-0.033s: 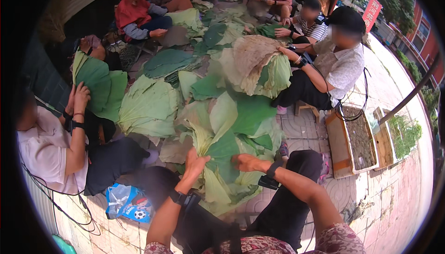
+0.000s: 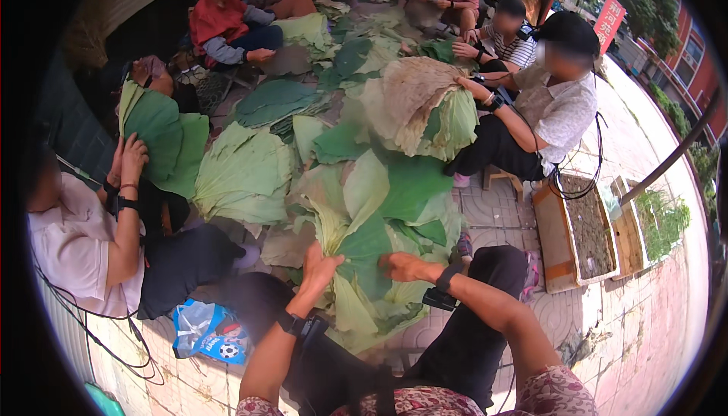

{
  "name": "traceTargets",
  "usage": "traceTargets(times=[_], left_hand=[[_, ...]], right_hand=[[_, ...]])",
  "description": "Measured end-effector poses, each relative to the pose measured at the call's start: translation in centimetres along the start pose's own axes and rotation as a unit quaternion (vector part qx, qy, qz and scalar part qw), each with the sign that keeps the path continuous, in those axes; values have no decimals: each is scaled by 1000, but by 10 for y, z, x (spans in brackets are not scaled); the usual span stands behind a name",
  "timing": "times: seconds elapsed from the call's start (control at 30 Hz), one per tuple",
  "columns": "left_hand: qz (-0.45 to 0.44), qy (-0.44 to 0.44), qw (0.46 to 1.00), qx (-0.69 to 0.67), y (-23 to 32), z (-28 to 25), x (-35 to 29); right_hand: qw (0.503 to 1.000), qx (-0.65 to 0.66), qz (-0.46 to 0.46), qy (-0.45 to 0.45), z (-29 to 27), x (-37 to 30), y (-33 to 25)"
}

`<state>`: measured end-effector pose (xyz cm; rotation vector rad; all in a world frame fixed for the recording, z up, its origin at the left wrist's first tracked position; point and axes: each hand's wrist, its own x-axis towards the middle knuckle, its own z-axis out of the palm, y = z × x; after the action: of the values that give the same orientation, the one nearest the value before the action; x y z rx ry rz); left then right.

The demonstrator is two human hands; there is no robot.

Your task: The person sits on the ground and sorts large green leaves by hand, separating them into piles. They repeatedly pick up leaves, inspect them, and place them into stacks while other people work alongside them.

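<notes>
Large lotus leaves, some dark green and some pale, lie in a loose heap in front of my knees. My left hand [image 2: 321,268] is closed on the gathered base of a bunch of pale lotus leaves [image 2: 367,188], whose folds stand up and fan away from me. To its right, my right hand [image 2: 409,266] is closed at the edge of a dark green lotus leaf [image 2: 365,253]; its fingertips are partly hidden. The green leaf stretches between both hands. More pale leaves [image 2: 356,313] hang below it between my legs.
At left, a co-worker holds a fan of green leaves [image 2: 163,139]; at right, another holds a browned bundle [image 2: 413,94]. Leaf stacks [image 2: 246,173] cover the middle ground. A blue plastic bag [image 2: 210,332] lies by my left leg, and soil-filled planter boxes [image 2: 572,230] stand at right.
</notes>
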<state>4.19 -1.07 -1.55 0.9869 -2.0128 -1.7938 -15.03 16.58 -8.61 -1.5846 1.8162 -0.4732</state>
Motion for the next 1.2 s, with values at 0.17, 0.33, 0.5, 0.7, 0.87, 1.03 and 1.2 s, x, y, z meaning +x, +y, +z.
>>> traceTargets(times=[0.17, 0.33, 0.5, 0.7, 0.87, 1.03, 1.2], left_hand=[[11, 48, 999, -11, 0, -9, -7], [16, 58, 998, -29, 15, -10, -14], [17, 71, 997, -32, 0, -20, -14], [-12, 44, 999, -15, 17, -16, -16], [33, 64, 997, -8, 14, -12, -15], [40, 68, 997, -13, 15, -5, -15], [-8, 25, 1000, 7, 27, 3, -14]], right_hand=[[1000, -3, -6, 1, 7, 2, 0], [999, -4, -33, 35, 8, 1, 15], [999, -7, 39, -31, 5, 4, -4], [998, -22, 44, -50, 7, 5, 1], [997, -26, 42, -58, 10, 8, -3], [995, -46, 58, -69, 8, 7, -14], [992, -97, 42, -70, 8, -1, 0]])
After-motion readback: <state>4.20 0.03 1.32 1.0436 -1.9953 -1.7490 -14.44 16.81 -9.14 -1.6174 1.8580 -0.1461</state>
